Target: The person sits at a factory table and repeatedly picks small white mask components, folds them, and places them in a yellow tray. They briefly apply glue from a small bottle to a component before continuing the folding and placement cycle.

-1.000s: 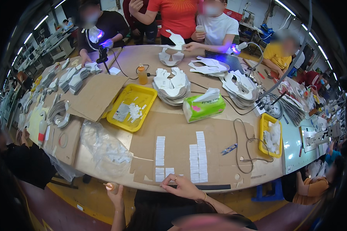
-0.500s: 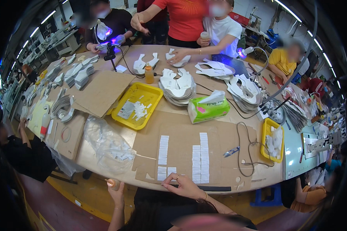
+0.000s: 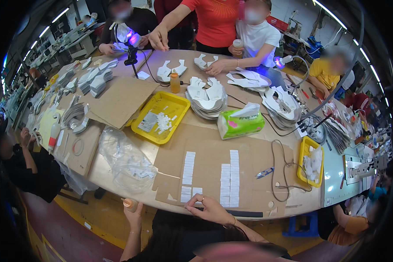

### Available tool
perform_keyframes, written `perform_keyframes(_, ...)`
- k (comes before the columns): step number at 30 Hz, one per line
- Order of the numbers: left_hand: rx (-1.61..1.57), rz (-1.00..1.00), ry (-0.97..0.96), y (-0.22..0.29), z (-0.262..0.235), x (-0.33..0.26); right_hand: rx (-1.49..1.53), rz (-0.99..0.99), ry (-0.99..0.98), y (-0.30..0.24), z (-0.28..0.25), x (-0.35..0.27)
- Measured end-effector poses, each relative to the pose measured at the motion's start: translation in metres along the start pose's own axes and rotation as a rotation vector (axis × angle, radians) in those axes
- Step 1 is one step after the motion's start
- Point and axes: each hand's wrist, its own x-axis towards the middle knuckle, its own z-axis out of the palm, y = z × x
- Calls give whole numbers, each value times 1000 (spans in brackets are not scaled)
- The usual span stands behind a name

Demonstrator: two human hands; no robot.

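Note:
My left hand (image 3: 136, 218), off the table's front edge, is wrapped round a small squeeze bottle (image 3: 129, 204) with an orange-tan top. Over the front edge, my right hand (image 3: 210, 211) has thumb and forefinger pinched together; whatever is between them is too small to make out. Just beyond it, small white labels lie on a cardboard sheet (image 3: 207, 162): a narrow left column (image 3: 188, 168), a loose pair (image 3: 197, 191) near my fingers, and a double column (image 3: 230, 181) to the right. A dark strip (image 3: 244, 214) runs along the edge beside my right wrist.
Beyond the cardboard are a yellow tray (image 3: 161, 139) of white bits, a green tissue pack (image 3: 240, 124), stacked white cut pieces (image 3: 206, 102) and an amber bottle (image 3: 175, 83). A plastic bag (image 3: 124, 161) lies left; thread snips (image 3: 265, 173), cable and yellow basket (image 3: 319, 174) right. Co-workers surround the table.
My view has shifted slightly; both my hands keep their grips. Across the table, the red-shirted person's hand has lowered with fingers drawn together, and the white-shirted person's hand has moved right on the pieces.

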Motion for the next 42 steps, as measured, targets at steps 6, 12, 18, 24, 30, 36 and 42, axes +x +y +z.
perform_keyframes(6, -1, 12, -12, 9, 4, -1, 7, -28, 0, -3, 0, 1)
perform_keyframes(12, 17, -67, -217, 61, -3, 27, 9, -78, 48, -7, 1, 2)
perform_keyframes(18, 633, 212, -119, 126, 22, 89, 86, -126, 20, 0, 3, -9)
perform_keyframes(24, 796, 236, -53, 164, 40, 143, 104, -95, 84, -3, 5, -16)
perform_keyframes(30, 727, 259, -70, 167, 63, 176, 82, -63, 79, -8, 2, -24)
perform_keyframes(36, 697, 261, -74, 179, 86, 210, 90, 16, 77, -5, 1, -27)
perform_keyframes(42, 535, 138, -299, 176, 96, 211, 8, 34, 83, 6, -1, -29)
